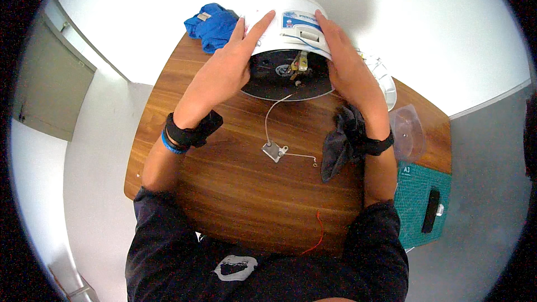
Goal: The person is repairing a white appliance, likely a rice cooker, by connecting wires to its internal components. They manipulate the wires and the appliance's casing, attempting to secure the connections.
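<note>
Nearest us, at the lower centre, a red wire (pixel 320 232) lies on the desk (pixel 240 190), and mid-frame a small metal plate (pixel 272 151) has a pale wire (pixel 268 114) running toward the white appliance (pixel 274 39) at the upper centre. Our left hand (pixel 224 67) and right hand (pixel 355 75) grip its sides, fingers extended; we judge the step to be steadying its dark open end toward us, and the next move seems to call for one hand keeping hold while the other is freed for the plate

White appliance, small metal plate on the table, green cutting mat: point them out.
White appliance (pixel 279 30), head view: on its outer wall.
Small metal plate (pixel 272 151), head view: on its flat face.
Green cutting mat (pixel 413 201), head view: on its bare gridded surface.
</note>
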Motion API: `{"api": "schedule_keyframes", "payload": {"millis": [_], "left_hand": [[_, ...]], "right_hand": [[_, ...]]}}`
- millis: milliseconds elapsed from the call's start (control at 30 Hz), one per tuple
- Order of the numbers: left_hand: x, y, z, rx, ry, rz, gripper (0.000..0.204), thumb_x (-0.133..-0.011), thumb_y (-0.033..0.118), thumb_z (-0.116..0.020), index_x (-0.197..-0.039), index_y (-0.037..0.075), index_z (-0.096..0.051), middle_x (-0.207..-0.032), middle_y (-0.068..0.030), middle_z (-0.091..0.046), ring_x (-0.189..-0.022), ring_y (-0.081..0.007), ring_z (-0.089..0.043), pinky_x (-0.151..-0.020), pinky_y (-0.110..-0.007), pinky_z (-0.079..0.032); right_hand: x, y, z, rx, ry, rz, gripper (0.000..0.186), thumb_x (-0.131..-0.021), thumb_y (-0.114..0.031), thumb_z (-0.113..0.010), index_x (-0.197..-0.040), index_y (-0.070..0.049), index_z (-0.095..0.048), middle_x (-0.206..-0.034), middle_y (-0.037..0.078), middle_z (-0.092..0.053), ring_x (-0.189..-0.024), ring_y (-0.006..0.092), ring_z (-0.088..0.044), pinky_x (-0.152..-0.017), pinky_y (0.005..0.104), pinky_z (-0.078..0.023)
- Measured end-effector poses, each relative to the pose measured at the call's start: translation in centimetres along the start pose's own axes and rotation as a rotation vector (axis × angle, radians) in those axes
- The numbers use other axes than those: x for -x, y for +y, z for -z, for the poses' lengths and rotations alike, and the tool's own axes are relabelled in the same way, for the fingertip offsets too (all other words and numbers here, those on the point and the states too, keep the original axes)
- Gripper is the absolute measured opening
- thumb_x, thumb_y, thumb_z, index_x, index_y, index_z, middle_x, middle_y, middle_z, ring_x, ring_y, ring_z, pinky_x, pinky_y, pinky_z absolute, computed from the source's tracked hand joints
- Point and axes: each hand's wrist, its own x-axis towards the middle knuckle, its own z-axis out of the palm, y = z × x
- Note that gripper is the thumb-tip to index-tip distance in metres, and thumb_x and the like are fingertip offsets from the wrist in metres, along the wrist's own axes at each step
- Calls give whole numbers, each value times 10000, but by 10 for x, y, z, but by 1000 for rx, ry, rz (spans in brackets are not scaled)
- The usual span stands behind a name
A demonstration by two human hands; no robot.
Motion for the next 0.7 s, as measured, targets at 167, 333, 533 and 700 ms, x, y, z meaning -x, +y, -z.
{"api": "schedule_keyframes", "payload": {"millis": [167, 333, 533, 700], "left_hand": [[1, -1, -3, -12, 19, -45, 1001, -859, -177, -487, -1689, 331, -255, -1547, -516, -293, -1262, -617, -529, -991, -553, -530], [-4, 7, -3, -24, 36, -116, 1073, -806, -250, -466, -1699, 306, -258, -1626, -498, -142, -1444, -606, -365, -1044, -510, -515], [-6, -12, -9, 8, 55, -182, 1157, -746, -300, -453, -1708, 313, -258, -1730, -368, -25, -1539, -558, -279, -1099, -485, -491], [-1, -20, -13, -57, 35, -220, 1118, -770, -285, -471, -1699, 310, -286, -1744, -335, -12, -1545, -548, -283, -1146, -488, -465]], "right_hand": [[6, -7, 4, 74, 20, 64, 844, -927, 118, -453, -1689, -163, -223, -1596, 418, -336, -1443, 588, -413, -1157, 562, -454], [13, 0, -6, 103, 99, 57, 886, -899, 155, -465, -1689, -185, -250, -1649, 358, -288, -1491, 570, -358, -1208, 552, -407], [17, 4, -12, 76, 111, 86, 933, -857, 113, -677, -1662, -184, -310, -1728, 259, -182, -1567, 502, -270, -1255, 517, -364], [25, -11, -8, 38, 127, 124, 877, -873, -61, -819, -1613, -133, -353, -1729, 262, -158, -1588, 488, -232, -1265, 525, -347]]}}
